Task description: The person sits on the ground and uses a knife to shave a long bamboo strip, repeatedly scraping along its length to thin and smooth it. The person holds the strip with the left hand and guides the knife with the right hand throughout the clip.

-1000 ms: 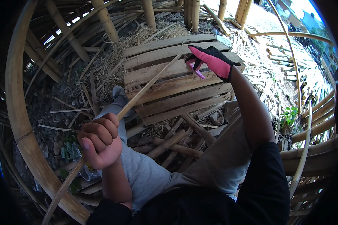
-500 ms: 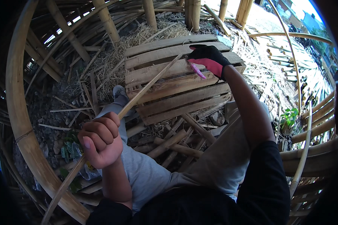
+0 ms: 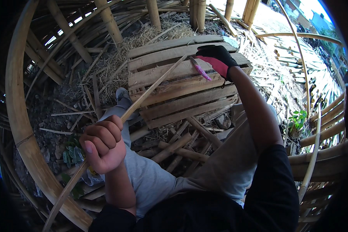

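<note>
Nearest, the bare left hand (image 3: pixel 104 145) is closed in a fist around a bamboo strip (image 3: pixel 145 96), which slants from near left to far right. The strip's far end lies over a slatted wooden crate (image 3: pixel 181 91), just left of the gloved right hand (image 3: pixel 217 60), which is the nearer hand to that end. Between tip and glove, a pink-handled tool (image 3: pixel 202 72) slants across the slats, its handle toward near right, just left of the right hand; whether that hand grips or merely touches it, I cannot tell.
</note>
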Demonstrator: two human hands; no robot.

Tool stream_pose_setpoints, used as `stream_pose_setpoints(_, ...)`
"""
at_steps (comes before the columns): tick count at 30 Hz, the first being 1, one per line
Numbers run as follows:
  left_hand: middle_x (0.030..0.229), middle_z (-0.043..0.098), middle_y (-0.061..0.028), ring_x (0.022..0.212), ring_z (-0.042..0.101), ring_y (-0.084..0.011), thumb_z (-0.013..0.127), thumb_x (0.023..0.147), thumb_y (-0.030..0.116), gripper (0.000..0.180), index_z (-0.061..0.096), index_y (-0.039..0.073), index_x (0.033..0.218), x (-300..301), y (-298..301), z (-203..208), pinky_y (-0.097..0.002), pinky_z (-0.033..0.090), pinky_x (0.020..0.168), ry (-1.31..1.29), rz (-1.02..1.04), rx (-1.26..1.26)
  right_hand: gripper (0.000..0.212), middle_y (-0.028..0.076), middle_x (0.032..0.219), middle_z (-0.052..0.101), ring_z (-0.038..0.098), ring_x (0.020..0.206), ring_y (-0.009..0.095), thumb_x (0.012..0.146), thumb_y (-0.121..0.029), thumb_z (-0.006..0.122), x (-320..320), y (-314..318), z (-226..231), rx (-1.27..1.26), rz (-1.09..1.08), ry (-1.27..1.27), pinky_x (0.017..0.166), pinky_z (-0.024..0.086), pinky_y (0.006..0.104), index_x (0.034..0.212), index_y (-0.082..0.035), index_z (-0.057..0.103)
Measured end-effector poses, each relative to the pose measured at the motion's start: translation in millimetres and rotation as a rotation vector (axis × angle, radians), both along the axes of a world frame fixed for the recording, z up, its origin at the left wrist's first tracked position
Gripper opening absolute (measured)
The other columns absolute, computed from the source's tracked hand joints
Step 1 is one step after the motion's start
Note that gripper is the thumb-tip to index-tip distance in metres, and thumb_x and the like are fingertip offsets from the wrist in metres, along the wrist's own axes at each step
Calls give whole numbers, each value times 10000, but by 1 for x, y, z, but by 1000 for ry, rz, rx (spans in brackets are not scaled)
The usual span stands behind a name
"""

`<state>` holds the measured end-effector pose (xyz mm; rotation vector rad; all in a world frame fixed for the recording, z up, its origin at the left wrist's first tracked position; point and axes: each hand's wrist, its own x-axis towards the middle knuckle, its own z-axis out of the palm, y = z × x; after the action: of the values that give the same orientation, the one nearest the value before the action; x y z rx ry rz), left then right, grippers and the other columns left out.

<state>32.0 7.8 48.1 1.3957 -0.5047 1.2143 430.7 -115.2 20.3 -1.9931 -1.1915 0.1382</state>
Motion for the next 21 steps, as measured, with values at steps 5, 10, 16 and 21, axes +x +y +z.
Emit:
stream_pose_setpoints(5,521,227,42,489,187,-117,397,1062,284,526,233,182,573,-4,2,-1,-334,202,575,10,18,-1,691,132,995,768,724,907,194,864,-712,633,-22,12,23,-427,-182,-1,806,563,337,1155,-102,772)
stream_pose_setpoints(10,518,225,44,487,183,-118,406,1057,283,528,230,183,569,-2,0,-1,-335,201,576,8,15,-9,676,153,940,751,729,904,351,801,-752,646,-43,16,-14,-411,-277,-450,836,567,432,955,-110,785)
stream_pose_setpoints(16,496,254,25,445,237,-131,420,1048,247,534,235,157,555,-2,3,-2,-342,227,541,-34,36,-24,370,176,926,737,730,907,358,873,-458,706,-34,32,-33,-523,-274,-548,797,579,459,922,-99,782)
stream_pose_setpoints(21,516,219,43,484,187,-119,410,1053,286,536,226,183,561,-4,1,-1,-335,202,574,7,18,-18,255,152,1002,765,746,968,339,799,-280,771,-30,29,-20,-693,-310,-482,785,591,438,984,-108,800)
